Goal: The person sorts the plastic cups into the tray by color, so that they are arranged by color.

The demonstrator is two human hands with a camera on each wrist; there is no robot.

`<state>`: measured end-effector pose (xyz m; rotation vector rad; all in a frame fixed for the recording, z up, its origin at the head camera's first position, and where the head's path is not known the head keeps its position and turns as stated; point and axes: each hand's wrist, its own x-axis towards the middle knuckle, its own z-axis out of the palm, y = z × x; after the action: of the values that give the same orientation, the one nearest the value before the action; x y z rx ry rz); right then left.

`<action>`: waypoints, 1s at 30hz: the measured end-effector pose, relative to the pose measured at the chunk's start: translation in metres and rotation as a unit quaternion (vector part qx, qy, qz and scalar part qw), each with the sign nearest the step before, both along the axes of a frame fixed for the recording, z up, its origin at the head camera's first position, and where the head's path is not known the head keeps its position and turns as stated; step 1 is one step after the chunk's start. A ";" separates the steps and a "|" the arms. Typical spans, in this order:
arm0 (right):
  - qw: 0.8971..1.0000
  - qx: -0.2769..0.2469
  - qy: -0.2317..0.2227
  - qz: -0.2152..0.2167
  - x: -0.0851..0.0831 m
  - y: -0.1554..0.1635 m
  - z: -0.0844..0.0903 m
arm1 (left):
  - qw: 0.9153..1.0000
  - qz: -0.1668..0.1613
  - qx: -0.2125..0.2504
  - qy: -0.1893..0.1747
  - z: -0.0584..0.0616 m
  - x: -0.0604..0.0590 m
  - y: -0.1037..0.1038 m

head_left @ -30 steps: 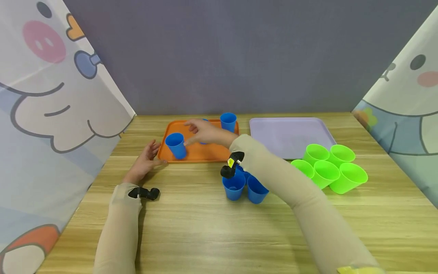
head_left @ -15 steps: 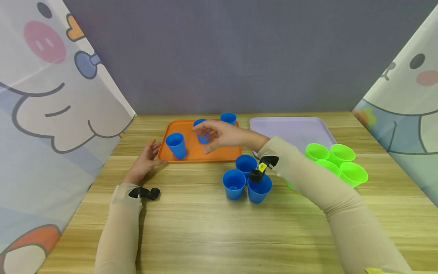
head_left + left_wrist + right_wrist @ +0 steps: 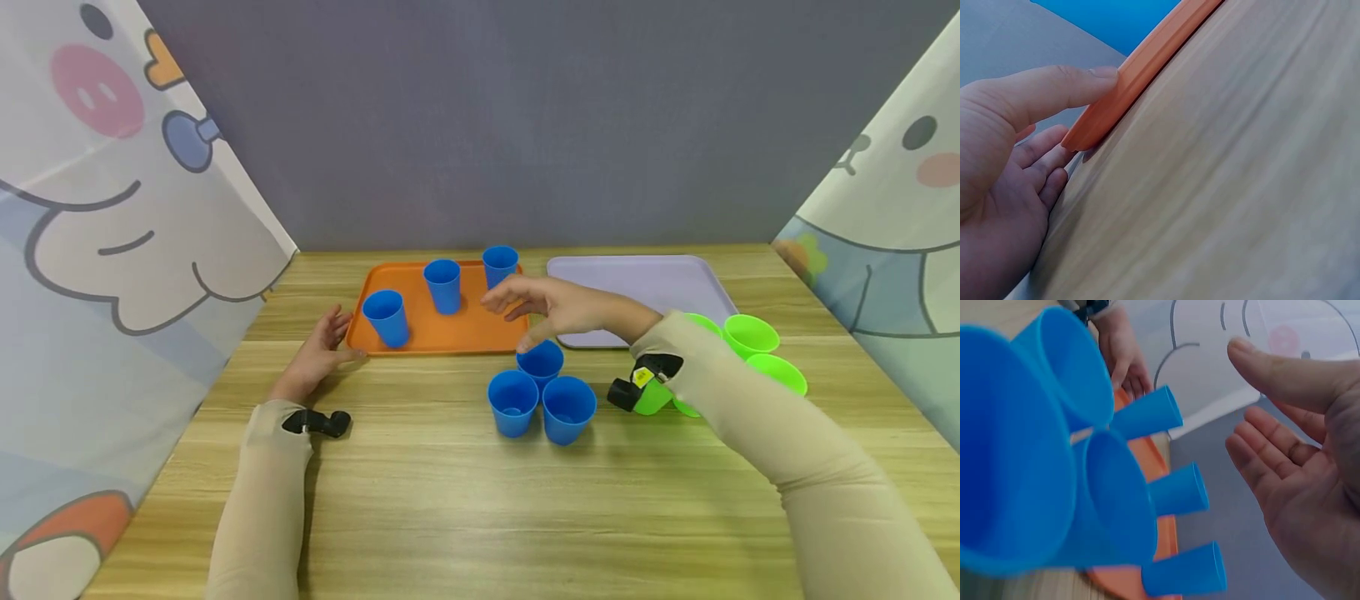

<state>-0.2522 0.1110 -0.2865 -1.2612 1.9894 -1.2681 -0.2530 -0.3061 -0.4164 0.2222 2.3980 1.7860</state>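
My left hand [image 3: 317, 358] lies at the near left corner of the orange tray [image 3: 420, 340]. In the left wrist view its thumb [image 3: 1079, 87] is against the tray's rim, with the other fingers loose around the corner. Three blue cups stand upright on that tray: one near left [image 3: 387, 318], one in the middle [image 3: 443, 287] and one at the far right [image 3: 499, 265]. My right hand [image 3: 570, 308] is in the air, nothing in its spread fingers. Below its thumb three more blue cups [image 3: 513, 404] are grouped on the table, mouths up.
A lilac tray [image 3: 637, 279] lies to the right of the orange one. Several green cups [image 3: 750, 335] cluster at its near right corner, partly hidden behind my right sleeve. A grey wall [image 3: 525, 125] closes off the back of the wooden table [image 3: 435, 500].
My right hand has drawn back rightward from above the orange tray to over the grouped blue cups, uncovering the middle cup on the tray. The left hand has stayed in place.
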 end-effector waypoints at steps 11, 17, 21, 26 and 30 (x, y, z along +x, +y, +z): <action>0.999 0.017 -0.020 0.024 -0.007 0.036 -0.010 | 1.000 0.001 -0.003 0.004 -0.004 -0.001 -0.002; 0.998 0.042 -0.045 0.020 -0.013 0.043 -0.017 | 1.000 0.001 -0.002 0.005 -0.003 0.000 -0.002; 0.996 0.058 -0.058 0.027 -0.017 0.044 -0.022 | 1.000 0.001 -0.002 0.004 -0.003 0.001 -0.001; 0.994 0.075 -0.067 0.034 -0.022 0.044 -0.029 | 1.000 0.001 -0.003 0.001 -0.003 0.000 -0.002; 0.994 0.082 -0.060 0.050 -0.025 0.041 -0.035 | 1.000 0.001 -0.002 0.001 -0.005 -0.002 -0.003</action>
<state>-0.2774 0.1522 -0.3211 -1.1632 1.8793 -1.0833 -0.2548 -0.3086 -0.4216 0.2211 2.4031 1.7816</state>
